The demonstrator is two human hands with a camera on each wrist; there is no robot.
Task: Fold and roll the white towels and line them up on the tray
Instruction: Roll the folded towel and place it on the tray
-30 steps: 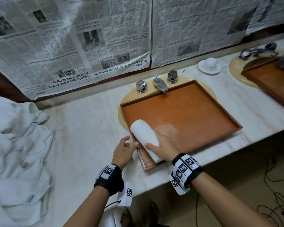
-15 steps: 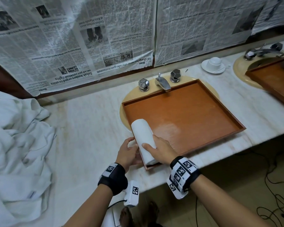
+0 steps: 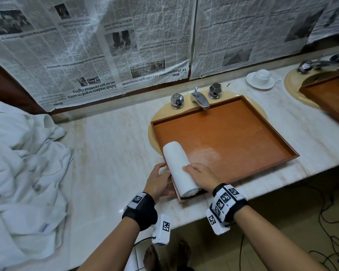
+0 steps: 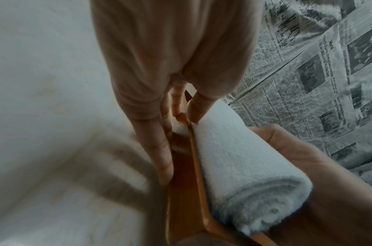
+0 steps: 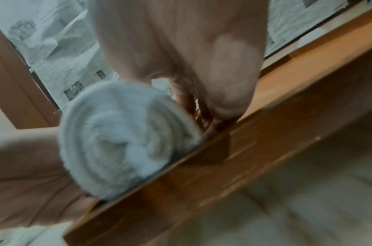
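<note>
Against tray wall (image 4: 191,166) — rolled towel (image 4: 244,163).

We are losing the towel pile (image 3: 18,173) past the nine o'clock edge; the second tray (image 3: 329,98) is running off at three o'clock.

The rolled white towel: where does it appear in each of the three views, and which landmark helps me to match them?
Head: rolled towel at lower centre, along the wooden tray's left rim.
Left wrist: rolled towel at centre right, running to the lower right beside the tray rim.
Right wrist: rolled towel at centre left, spiral end facing the camera.
Shared landmark: the tray rim next to the towel.
</note>
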